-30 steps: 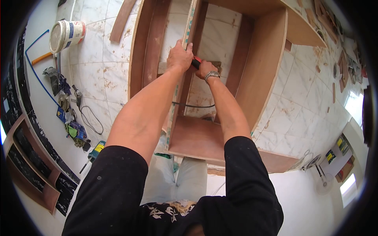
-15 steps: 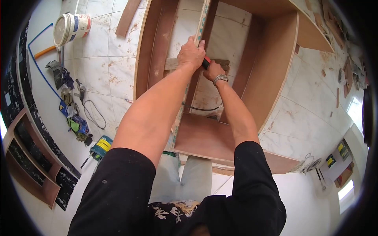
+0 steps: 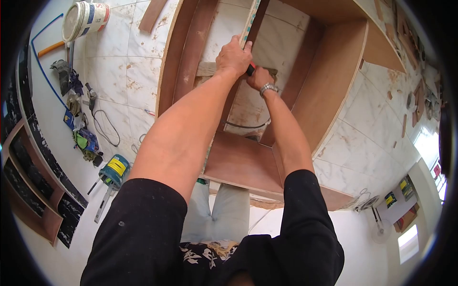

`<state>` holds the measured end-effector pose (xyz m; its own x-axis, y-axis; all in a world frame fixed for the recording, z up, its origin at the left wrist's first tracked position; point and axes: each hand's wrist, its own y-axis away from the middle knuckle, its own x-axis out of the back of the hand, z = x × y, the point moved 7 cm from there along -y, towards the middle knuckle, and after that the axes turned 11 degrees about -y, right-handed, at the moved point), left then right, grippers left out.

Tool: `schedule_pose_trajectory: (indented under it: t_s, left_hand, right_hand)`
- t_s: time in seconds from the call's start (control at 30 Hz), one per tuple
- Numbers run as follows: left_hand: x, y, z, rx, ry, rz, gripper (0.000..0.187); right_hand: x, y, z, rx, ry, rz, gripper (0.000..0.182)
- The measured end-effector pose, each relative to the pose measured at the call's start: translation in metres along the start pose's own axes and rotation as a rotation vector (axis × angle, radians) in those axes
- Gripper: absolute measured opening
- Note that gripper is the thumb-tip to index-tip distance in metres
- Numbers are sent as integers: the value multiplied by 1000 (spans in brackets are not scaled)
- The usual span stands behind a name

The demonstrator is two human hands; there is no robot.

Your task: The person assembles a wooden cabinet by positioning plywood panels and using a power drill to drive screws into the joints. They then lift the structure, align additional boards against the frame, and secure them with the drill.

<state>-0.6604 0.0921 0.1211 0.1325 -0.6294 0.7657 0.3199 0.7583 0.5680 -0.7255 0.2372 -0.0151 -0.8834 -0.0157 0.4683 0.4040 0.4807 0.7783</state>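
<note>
My left hand [image 3: 234,57] is wrapped over the top edge of a wooden divider board [image 3: 251,21], whose pale edge carries teal marks. The divider runs down the middle of an open plywood cabinet frame [image 3: 329,86]. Close beside it, on the right, my right hand [image 3: 260,78] is closed around a tool with a black-and-red handle [image 3: 251,69]. The tool's working end is hidden behind my left hand and the divider. A dark cable or hose [image 3: 248,126] curves through the compartment below my right hand.
On the tiled floor to the left are a white bucket [image 3: 71,24], a corded power tool [image 3: 90,95] and a teal-and-yellow tool [image 3: 115,169]. A wood strip [image 3: 153,14] lies near the frame's upper left. Wood scraps [image 3: 419,100] are scattered at right.
The view has shifted slightly, so the floor items at left sit a little differently. Both hands keep their grips at nearly the same spot on the divider.
</note>
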Motion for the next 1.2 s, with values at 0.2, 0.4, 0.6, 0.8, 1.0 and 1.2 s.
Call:
schedule_pose_trajectory:
  t_s: [0.2,0.4,0.6,0.8,1.0,1.2]
  left_hand:
    - [4,1,1,-5,-8,-32,54]
    - [2,0,-1,0,-5,-21,54]
    - [-7,-5,-5,-24,-6,6,55]
    - [-6,-4,-8,-29,3,12,58]
    - [-4,-3,-7,-9,7,-1,57]
    - [-4,-4,-9,-37,28,38,57]
  right_hand:
    - [-8,-45,46,-78,-171,-20,42]
    - [-40,-7,39,-52,-179,73,46]
    - [-9,-41,9,37,-67,5,39]
    - [-16,-38,53,-193,-380,-14,32]
    - [-54,-26,39,53,-171,224,35]
    - [-19,-69,22,-14,-171,-1,42]
